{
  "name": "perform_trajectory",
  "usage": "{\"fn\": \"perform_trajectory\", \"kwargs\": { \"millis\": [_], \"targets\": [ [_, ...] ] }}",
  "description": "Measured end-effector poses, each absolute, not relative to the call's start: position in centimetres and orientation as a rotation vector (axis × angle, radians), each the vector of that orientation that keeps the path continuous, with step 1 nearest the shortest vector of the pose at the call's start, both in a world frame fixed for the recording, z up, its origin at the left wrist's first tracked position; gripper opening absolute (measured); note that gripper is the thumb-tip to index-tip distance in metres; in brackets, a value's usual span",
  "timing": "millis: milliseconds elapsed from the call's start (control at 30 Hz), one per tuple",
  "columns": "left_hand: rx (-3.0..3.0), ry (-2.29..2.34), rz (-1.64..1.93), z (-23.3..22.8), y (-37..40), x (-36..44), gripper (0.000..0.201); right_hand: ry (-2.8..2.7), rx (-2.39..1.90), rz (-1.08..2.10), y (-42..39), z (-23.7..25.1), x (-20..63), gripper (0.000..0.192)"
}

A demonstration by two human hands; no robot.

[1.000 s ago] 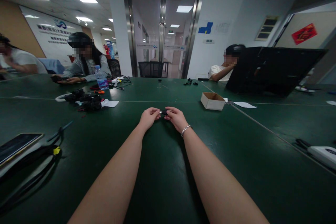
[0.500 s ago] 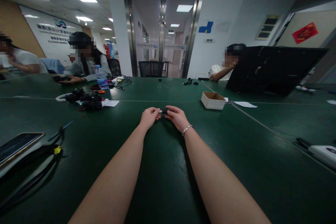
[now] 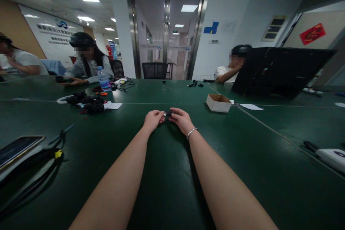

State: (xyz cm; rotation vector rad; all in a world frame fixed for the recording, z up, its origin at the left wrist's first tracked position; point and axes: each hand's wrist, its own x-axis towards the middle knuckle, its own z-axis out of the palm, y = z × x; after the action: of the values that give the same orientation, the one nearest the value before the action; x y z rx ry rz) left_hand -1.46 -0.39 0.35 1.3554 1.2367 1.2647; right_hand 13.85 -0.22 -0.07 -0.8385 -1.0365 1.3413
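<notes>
Between my two hands, just over the dark green table, is a small black stick with a silver end, which looks like a USB stick. My left hand pinches its silver end between thumb and fingers. The black end is gripped by my right hand, which has a silver bracelet at the wrist. My fingers cover part of the stick at both ends, and its details are too small to make out.
An open cardboard box stands to the right, with small black pieces farther back. Leftward are tangled black gear, a water bottle, a phone and cables. A large black panel and other people are across the table.
Both hands stay in nearly the same place, still closed on the small stick. The whole view has shifted very slightly.
</notes>
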Motion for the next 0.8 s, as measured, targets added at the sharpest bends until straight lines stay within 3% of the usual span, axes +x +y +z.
{"fn": "perform_trajectory", "kwargs": {
  "millis": [800],
  "targets": [
    [1.446,1.351,1.198,0.54,-0.61,-1.38,0.023,-1.054,-0.849,1.334,-0.47,0.26,13.74,0.03]
  ]
}}
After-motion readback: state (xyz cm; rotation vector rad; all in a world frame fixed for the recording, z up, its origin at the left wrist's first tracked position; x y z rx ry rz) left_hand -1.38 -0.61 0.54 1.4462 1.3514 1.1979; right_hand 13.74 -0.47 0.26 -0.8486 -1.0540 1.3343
